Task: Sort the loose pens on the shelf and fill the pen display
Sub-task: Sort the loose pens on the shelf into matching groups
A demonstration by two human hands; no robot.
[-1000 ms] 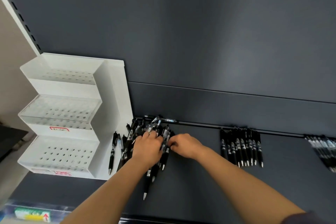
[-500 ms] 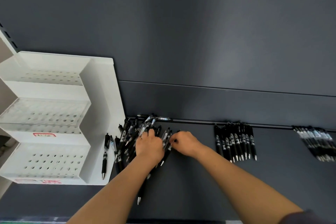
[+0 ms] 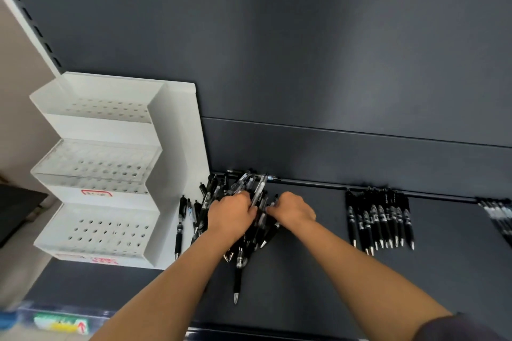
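Note:
A jumbled pile of loose black pens (image 3: pixel 243 188) lies on the dark shelf (image 3: pixel 318 279) beside a white three-tier pen display (image 3: pixel 99 174) whose perforated tiers hold no pens. My left hand (image 3: pixel 231 217) rests on the pile with fingers curled around several pens. My right hand (image 3: pixel 292 209) is just to its right, fingertips curled into the same pile and pinching pens. A sorted row of black pens (image 3: pixel 379 219) lies further right. Another group of pens (image 3: pixel 498 216) sits at the right edge.
The dark back panel (image 3: pixel 332 63) rises behind the shelf. One pen (image 3: pixel 237 279) lies apart near the front, another pen (image 3: pixel 179 227) beside the display. A clear bin with a green label (image 3: pixel 61 322) shows below the shelf at the lower left.
Both hands stay on the pile and have gathered the pens closer between them. The view shifted left, then back right.

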